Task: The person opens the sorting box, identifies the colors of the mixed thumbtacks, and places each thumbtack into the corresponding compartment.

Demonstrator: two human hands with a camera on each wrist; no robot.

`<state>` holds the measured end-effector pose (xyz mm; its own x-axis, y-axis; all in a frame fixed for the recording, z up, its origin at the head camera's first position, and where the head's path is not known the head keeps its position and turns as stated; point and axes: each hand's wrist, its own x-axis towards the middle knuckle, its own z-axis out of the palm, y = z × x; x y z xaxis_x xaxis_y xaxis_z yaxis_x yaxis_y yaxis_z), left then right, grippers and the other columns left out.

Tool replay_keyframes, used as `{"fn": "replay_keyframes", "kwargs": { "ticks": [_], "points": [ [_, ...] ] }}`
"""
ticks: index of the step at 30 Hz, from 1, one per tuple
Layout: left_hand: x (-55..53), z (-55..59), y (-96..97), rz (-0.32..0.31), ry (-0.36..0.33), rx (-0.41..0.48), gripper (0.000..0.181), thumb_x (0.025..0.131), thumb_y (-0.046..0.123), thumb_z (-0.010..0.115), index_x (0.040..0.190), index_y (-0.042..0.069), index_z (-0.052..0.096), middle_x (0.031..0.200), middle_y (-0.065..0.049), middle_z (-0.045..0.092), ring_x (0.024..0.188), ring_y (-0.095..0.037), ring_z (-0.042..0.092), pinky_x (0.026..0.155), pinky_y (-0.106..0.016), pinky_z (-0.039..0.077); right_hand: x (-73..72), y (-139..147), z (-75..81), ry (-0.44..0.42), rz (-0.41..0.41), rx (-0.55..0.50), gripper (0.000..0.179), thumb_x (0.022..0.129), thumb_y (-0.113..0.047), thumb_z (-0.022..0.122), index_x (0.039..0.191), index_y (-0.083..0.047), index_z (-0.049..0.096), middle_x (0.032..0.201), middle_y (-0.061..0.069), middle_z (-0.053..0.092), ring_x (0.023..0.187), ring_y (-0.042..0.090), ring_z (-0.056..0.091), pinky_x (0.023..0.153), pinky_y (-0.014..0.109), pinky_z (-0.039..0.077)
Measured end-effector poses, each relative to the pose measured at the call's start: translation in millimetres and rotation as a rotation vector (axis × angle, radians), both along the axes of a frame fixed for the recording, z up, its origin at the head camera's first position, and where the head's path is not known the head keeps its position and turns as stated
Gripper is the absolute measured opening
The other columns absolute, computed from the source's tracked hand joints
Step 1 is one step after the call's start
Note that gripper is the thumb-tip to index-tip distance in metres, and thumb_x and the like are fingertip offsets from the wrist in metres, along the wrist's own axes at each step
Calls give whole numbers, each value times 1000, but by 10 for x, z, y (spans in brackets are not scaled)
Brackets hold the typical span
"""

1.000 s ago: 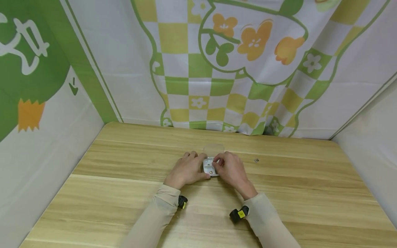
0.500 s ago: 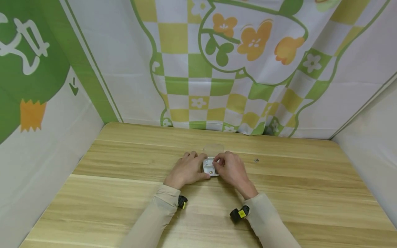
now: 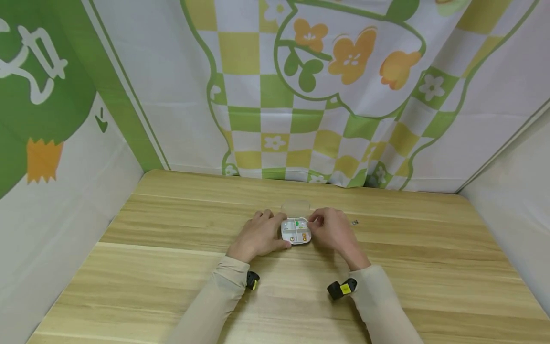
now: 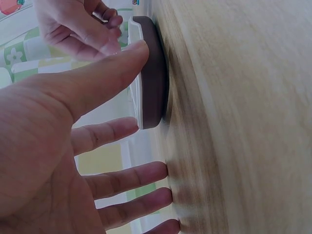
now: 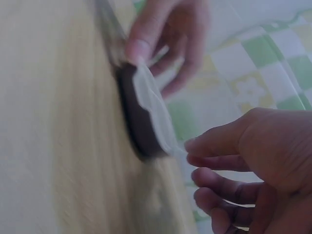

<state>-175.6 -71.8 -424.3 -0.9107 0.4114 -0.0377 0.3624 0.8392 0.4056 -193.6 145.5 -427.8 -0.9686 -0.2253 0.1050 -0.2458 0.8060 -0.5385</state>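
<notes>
A small compartment box (image 3: 295, 230), white on top with a dark brown base (image 4: 153, 73), stands on the table with its clear lid (image 3: 295, 207) raised at the back. In its sections lie a green piece (image 3: 297, 223), orange pieces (image 3: 304, 236) and a small gold-coloured piece (image 3: 291, 239). My left hand (image 3: 259, 235) holds the box's left side between thumb and index finger, its other fingertips on the table. At the right rim my right hand (image 3: 334, 231) has its thumb and index finger close together; I cannot tell whether something tiny is between them.
A tiny silvery piece (image 3: 354, 222) lies on the wooden table (image 3: 172, 286), right of the right hand. A patterned curtain (image 3: 275, 119) hangs along the table's back edge, with pale cloth walls (image 3: 515, 167) on both sides.
My right hand has moved right from over the box to its right rim, uncovering the right-hand sections with the green and orange pieces. My left hand has stayed in place.
</notes>
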Motion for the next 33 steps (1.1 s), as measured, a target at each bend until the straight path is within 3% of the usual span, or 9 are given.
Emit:
{"fn": "replay_keyframes", "kwargs": {
  "ticks": [11, 24, 33],
  "points": [
    [13, 5, 3, 3, -17, 5, 70, 85, 42, 82, 143, 12, 55, 123, -17, 59, 107, -34, 55, 89, -53, 49, -98, 410, 73, -32, -88, 33, 8, 88, -16, 72, 87, -10, 77, 73, 0, 64, 69, 18, 58, 64, 36, 46],
    [12, 2, 8, 4, -25, 0, 71, 86, 43, 81, 144, 12, 54, 124, -18, 58, 109, -35, 54, 90, -55, 48, -102, 626, 118, -102, -173, 47, 14, 91, -20, 70, 94, -8, 77, 83, 5, 69, 80, 24, 63, 73, 42, 49],
    [7, 7, 9, 1, -12, -6, 72, 86, 44, 81, 144, 12, 54, 124, -18, 59, 110, -35, 55, 90, -54, 49, -95, 784, 115, -82, -212, 57, 14, 89, -16, 67, 92, -6, 76, 82, 7, 70, 79, 26, 64, 73, 44, 50]
  ]
}}
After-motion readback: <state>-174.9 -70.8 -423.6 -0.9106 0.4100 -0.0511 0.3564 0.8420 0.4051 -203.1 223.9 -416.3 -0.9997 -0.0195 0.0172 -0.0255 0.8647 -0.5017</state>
